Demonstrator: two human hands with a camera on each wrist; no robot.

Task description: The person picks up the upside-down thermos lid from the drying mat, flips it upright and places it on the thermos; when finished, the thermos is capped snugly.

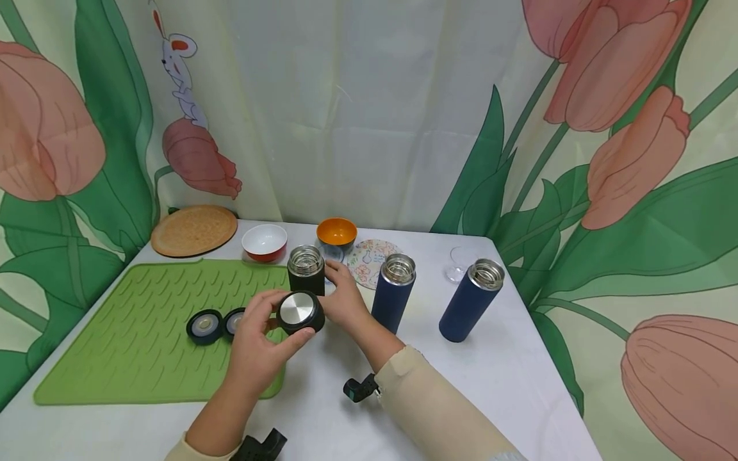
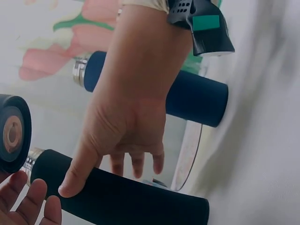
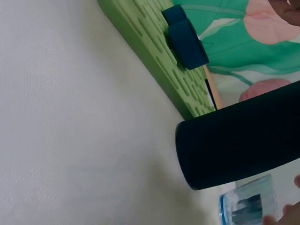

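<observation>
Left fingers: curled round the black lid point(image 1: 300, 312), steel face up; I see my left hand point(image 1: 257, 349) holding it in the air just in front of the black flask point(image 1: 307, 270).
Right fingers: wrapped round the side of that black flask; my right hand point(image 1: 344, 299) grips it, thumb along the body in the left wrist view.
Black flask: upright and open-mouthed, at the right edge of the green mat point(image 1: 144, 326), toward the table's point(image 1: 507, 378) back half.
Blue flasks: 2, both open; the nearer blue flask point(image 1: 394, 291) stands just right of my right hand, the far blue flask point(image 1: 473, 299) stands apart from it, toward the table's right edge.
Spare lids: 2 blue lids point(image 1: 205, 326) lie side by side on the mat, just left of my left hand.
Back edge: a white bowl point(image 1: 264, 242), an orange bowl point(image 1: 337, 232), a patterned coaster point(image 1: 373, 261) and a round cork mat point(image 1: 194, 230) in the back left corner.
</observation>
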